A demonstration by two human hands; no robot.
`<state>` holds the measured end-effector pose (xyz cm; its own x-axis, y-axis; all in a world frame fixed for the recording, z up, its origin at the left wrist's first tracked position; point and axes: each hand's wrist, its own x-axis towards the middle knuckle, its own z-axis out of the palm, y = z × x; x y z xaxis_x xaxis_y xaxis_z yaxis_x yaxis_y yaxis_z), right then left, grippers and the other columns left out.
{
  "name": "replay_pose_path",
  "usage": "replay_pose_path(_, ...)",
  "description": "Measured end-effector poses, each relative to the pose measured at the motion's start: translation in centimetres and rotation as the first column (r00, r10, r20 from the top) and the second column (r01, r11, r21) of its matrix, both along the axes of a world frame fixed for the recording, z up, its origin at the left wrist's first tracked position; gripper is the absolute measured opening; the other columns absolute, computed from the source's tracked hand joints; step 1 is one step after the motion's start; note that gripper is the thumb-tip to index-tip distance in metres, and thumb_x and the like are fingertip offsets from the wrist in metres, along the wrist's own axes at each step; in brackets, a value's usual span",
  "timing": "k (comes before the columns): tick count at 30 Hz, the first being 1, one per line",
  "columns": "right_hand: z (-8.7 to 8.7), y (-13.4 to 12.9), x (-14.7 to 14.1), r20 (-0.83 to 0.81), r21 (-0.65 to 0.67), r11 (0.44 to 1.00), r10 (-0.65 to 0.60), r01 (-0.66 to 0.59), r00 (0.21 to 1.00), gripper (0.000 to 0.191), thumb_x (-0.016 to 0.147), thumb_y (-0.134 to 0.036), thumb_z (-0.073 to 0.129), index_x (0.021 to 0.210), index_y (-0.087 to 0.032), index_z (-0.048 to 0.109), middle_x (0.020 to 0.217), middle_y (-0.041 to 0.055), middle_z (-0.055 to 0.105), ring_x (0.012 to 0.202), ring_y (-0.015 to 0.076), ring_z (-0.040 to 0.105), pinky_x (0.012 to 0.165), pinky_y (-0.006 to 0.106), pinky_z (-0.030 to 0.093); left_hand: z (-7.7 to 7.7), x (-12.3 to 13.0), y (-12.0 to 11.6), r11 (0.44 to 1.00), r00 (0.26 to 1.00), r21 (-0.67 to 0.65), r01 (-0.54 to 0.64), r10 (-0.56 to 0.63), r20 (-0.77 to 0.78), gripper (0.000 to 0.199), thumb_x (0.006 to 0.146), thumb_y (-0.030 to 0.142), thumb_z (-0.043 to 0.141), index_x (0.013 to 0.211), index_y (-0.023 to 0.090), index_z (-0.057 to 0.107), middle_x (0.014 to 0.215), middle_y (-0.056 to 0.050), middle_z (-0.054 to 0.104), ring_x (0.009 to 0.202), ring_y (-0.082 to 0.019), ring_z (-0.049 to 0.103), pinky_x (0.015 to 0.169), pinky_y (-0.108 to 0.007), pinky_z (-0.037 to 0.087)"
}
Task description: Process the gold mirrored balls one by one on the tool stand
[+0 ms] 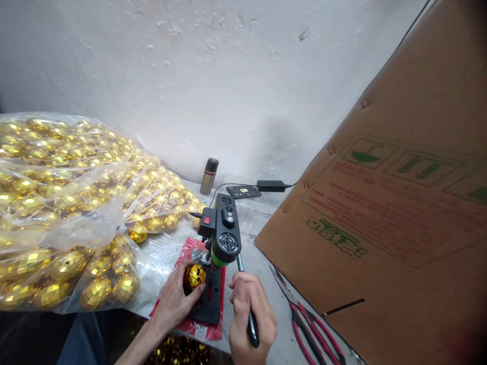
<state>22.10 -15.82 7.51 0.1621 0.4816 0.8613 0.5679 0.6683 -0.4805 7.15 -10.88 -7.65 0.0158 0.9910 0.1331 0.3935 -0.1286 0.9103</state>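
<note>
Under the head of a small black bench machine (227, 230), the left hand (173, 299) holds one gold faceted ball (197, 276). The thumb and the fingers close around its sides, and the ball is over the black base plate (207, 310) of the machine, just beside the column. Whether the ball touches the plate, I cannot tell.

The right hand (251, 317) is closed around a lever with a dark grip (252, 329); the lever rises from the hand toward the right side of the machine. The base plate lies on a red sheet (220, 330), and this sheet is on a pale table (243, 263). At the left of the machine head is a small black box with a red switch (206, 221).

On the left side, a big clear plastic bag (68, 182) is full of the same kind of gold balls, and its gathered neck is tied. Behind the machine stand a bottle with a black cap (209, 176), a flat dark card-like object (244, 191) and a black power adapter (271, 186) with its cable. To the right of the right hand lie scissors with red handles (310, 324), near a large cardboard box (399, 203). Below the table edge, more shiny gold pieces (178, 351) are visible.
</note>
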Motion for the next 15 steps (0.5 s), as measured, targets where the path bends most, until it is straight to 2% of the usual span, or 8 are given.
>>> replay_pose_path(3,-0.3,-0.1,0.1,0.009,-0.029,1.000,-0.008,0.008,1.000,0.027,0.111,-0.011,0.048,0.088,-0.023,0.056,0.076,-0.0027,0.062,0.058,0.0090,0.056,0.053,0.021,0.043,-0.9,0.3,-0.4,0.991,0.998,0.117,0.057,-0.052,-0.044,0.058,0.087,0.043,0.076,0.139,0.021,0.065,0.138,-0.019,0.079,0.130,-0.041,0.074,0.114,-0.062,0.059)
replay_pose_path(6,-0.3,-0.1,0.0,0.007,-0.013,1.000,-0.005,0.005,1.000,0.028,0.112,-0.012,0.048,0.087,-0.023,0.056,0.075,-0.0028,0.061,0.058,0.0093,0.057,0.054,0.021,0.044,-1.4,0.9,-0.5,0.979,0.993,0.170,0.116,-0.110,-0.047,0.057,0.089,0.038,0.076,0.142,0.021,0.065,0.140,-0.020,0.078,0.130,-0.041,0.075,0.113,-0.060,0.061)
replay_pose_path(11,0.0,0.0,-0.1,-0.002,-0.001,1.000,0.002,-0.002,1.000,0.030,0.112,-0.011,0.048,0.085,-0.023,0.055,0.075,-0.0032,0.062,0.062,0.0093,0.060,0.057,0.020,0.047,-1.0,1.6,-0.1,0.975,0.989,0.170,0.145,-0.140,-0.046,0.054,0.092,0.038,0.074,0.142,0.022,0.066,0.140,-0.019,0.078,0.129,-0.040,0.074,0.111,-0.061,0.061)
replay_pose_path(15,0.1,0.1,-0.2,-0.008,0.006,1.000,-0.003,0.003,1.000,0.031,0.111,-0.010,0.048,0.083,-0.023,0.053,0.074,-0.0037,0.060,0.062,0.0090,0.060,0.058,0.019,0.047,-0.2,1.3,0.3,0.971,0.975,0.122,0.204,-0.191,-0.115,0.054,0.089,0.041,0.077,0.139,0.023,0.070,0.134,-0.017,0.079,0.123,-0.042,0.072,0.107,-0.064,0.058)
